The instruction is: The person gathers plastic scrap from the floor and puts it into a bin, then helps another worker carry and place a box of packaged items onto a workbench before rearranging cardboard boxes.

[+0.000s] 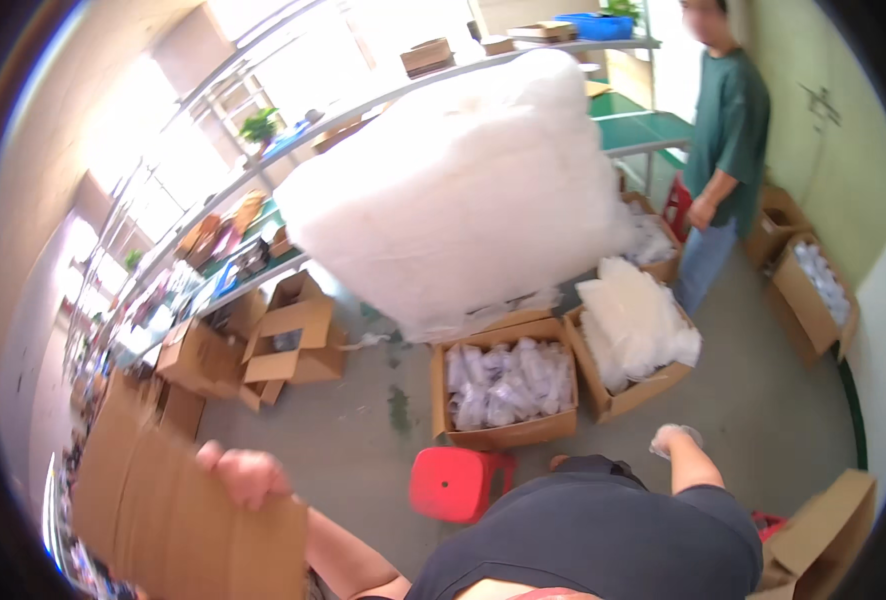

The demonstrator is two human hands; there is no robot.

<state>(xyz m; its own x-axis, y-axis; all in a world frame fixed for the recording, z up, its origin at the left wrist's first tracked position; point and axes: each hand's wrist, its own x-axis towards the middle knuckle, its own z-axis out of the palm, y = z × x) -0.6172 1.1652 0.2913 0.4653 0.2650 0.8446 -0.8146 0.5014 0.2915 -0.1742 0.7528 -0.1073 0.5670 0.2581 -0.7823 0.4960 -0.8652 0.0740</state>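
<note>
My left hand (248,475) is clamped on the upper right edge of a cardboard piece (183,510), fingers curled over it; the piece stands tilted at my lower left, its top corner blurred. My right hand (675,440) hangs out on my other side, well apart from the left, just short of the foam box (618,405); something pale and thin shows around it, and I cannot tell whether its fingers are apart or together. White sheets (638,325) heap up above the rim of that box. Touching it on the left is the bottle box (508,437), open and packed with clear-wrapped items (508,385). A red stool (448,485) stands in front of it, between my two hands. Beyond the boxes rises a huge white bale (453,190), with a long rack (363,105) behind it. Open cartons (298,330) sit on the floor (363,430) to the left. At the upper right a co-worker (733,110) in a green top stands beside the bale, near a carton of pale items (808,300) by the wall (833,150).
</note>
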